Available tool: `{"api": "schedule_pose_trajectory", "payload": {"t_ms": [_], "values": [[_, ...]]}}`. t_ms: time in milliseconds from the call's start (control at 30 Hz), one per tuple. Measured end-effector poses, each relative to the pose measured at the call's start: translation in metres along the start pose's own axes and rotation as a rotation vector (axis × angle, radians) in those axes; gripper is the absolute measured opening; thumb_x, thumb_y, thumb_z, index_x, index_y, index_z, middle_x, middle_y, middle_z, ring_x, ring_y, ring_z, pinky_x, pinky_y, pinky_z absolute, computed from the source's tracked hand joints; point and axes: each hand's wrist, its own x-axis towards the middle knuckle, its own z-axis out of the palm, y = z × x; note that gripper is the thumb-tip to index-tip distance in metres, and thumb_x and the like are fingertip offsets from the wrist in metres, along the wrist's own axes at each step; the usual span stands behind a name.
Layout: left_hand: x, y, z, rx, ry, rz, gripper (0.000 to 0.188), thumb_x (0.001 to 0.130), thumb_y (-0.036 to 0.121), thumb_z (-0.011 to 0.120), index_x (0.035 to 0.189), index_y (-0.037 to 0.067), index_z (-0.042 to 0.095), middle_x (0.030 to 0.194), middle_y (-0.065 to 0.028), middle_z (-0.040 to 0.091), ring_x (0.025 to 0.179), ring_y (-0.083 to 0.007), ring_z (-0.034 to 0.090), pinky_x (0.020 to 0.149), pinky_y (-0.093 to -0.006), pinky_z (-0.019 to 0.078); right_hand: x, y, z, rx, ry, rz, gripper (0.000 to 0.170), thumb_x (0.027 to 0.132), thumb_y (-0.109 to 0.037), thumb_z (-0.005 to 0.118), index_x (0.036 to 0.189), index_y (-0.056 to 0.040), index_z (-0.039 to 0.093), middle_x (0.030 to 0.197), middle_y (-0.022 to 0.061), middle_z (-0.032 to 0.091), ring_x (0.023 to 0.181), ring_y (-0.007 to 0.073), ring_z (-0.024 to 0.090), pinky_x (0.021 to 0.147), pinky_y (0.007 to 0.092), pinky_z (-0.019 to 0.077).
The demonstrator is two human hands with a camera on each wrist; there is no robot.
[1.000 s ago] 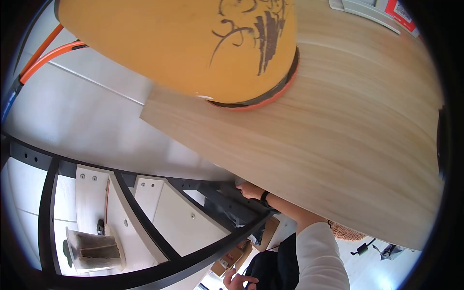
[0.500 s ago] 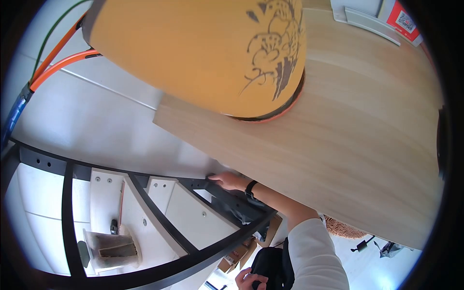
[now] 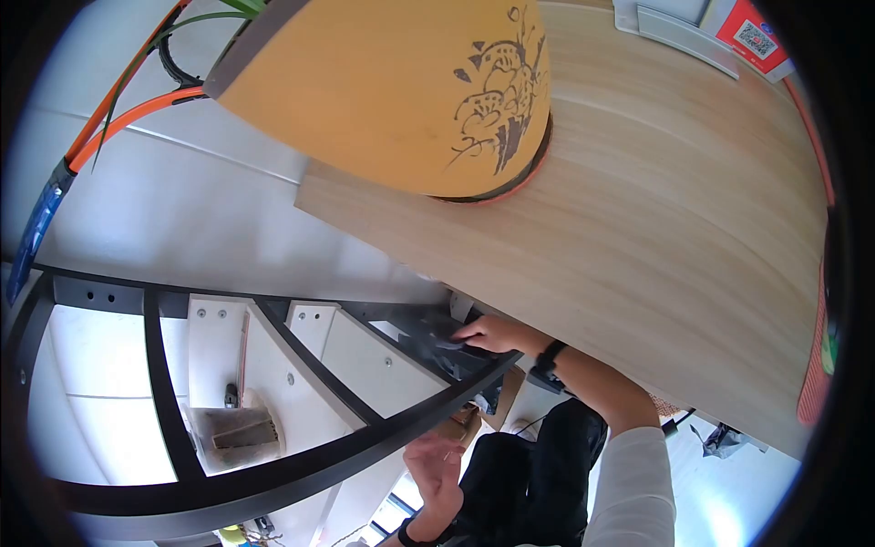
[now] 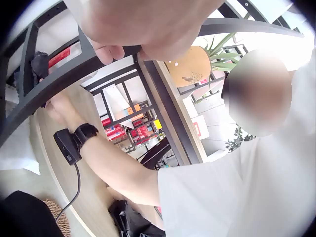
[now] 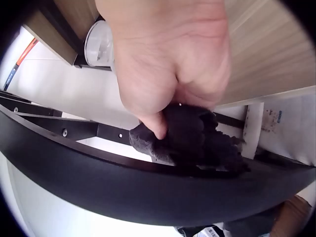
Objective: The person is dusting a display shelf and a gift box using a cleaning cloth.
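My right hand grips a dark cloth, thumb on its near side. The bunched cloth lies against the black curved metal rail in the right wrist view. In the head view, that hand is beside the edge of the wooden tabletop. My left hand is lower down, blurred, close under the outer black rail. Seen from the left wrist, the left hand has loosely bent fingers in front of the rail, with nothing in its grasp.
A large yellow flowerpot with a dark floral pattern stands on the tabletop. Orange tubing runs at the left. Between the black bars are white panels and a clear tub. Cardboard boxes are below.
My right hand has drawn back from the inner black bar and now holds the dark cloth over the frame. My left hand has risen toward the outer rail. The head view has shifted.
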Motion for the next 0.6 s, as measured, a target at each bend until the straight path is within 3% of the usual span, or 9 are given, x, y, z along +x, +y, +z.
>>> {"api": "schedule_pose_trajectory", "payload": {"t_ms": [100, 133, 200, 300, 333, 600], "values": [[-0.003, -0.009, -0.012, -0.092, 0.036, -0.124, 0.036, 0.092, 0.002, 0.053, 0.123, 0.004, 0.036, 0.127, -0.0126, 0.040, 0.098, -0.0212, 0.058, 0.080, -0.0351, 0.0529, -0.035, -0.030, -0.018, -0.091, -0.071, 0.187, 0.040, 0.089, -0.012, 0.060, 0.128, -0.0193, 0.059, 0.109, 0.0154, 0.068, 0.092, 0.0273, 0.064, 0.084, 0.0364, 0.0474], [-0.001, -0.010, -0.013, -0.099, 0.042, -0.136, 0.038, 0.092, 0.003, 0.052, 0.126, 0.004, 0.035, 0.129, -0.0131, 0.040, 0.098, -0.0216, 0.059, 0.080, -0.0357, 0.0533, -0.037, -0.037, -0.020, 0.004, -0.105, 0.174, 0.040, 0.089, -0.013, 0.061, 0.129, -0.0204, 0.058, 0.111, 0.0156, 0.067, 0.094, 0.0279, 0.063, 0.085, 0.0364, 0.0468], [0.006, -0.007, -0.008, -0.117, 0.051, -0.164, 0.044, 0.093, 0.005, 0.050, 0.133, 0.004, 0.032, 0.132, -0.0140, 0.038, 0.099, -0.0222, 0.059, 0.079, -0.0368, 0.0542, -0.025, -0.022, -0.007, -0.093, -0.089, 0.101, 0.041, 0.090, -0.013, 0.061, 0.130, -0.0184, 0.058, 0.113, 0.0161, 0.066, 0.095, 0.0278, 0.063, 0.086, 0.0366, 0.0467], [0.014, -0.013, -0.007, -0.021, -0.030, -0.104, 0.054, 0.095, 0.008, 0.049, 0.142, 0.004, 0.023, 0.136, -0.0155, 0.038, 0.099, -0.0230, 0.059, 0.077, -0.0374, 0.0552, 0.022, -0.006, 0.007, -0.110, -0.065, 0.000, 0.042, 0.090, -0.013, 0.060, 0.132, -0.0143, 0.055, 0.117, 0.0167, 0.065, 0.098, 0.0287, 0.062, 0.088, 0.0369, 0.0466], [0.018, -0.008, -0.002, -0.020, -0.029, -0.131, 0.067, 0.097, 0.019, 0.053, 0.146, -0.001, 0.012, 0.127, -0.0171, 0.048, 0.102, -0.0218, 0.057, 0.080, -0.0318, 0.0509, 0.040, -0.005, 0.011, -0.094, -0.059, -0.032, 0.043, 0.090, -0.013, 0.059, 0.133, -0.0127, 0.054, 0.119, 0.0169, 0.064, 0.098, 0.0293, 0.062, 0.088, 0.0370, 0.0466], [0.007, -0.029, -0.002, -0.018, -0.097, -0.099, 0.065, 0.095, 0.012, 0.053, 0.145, -0.001, 0.014, 0.118, -0.0187, 0.054, 0.102, -0.0224, 0.058, 0.084, -0.0315, 0.0494, 0.169, -0.010, 0.009, -0.111, -0.230, -0.057, 0.046, 0.090, -0.011, 0.049, 0.135, -0.0097, 0.050, 0.124, 0.0159, 0.061, 0.111, 0.0306, 0.057, 0.094, 0.0382, 0.0433]]}}
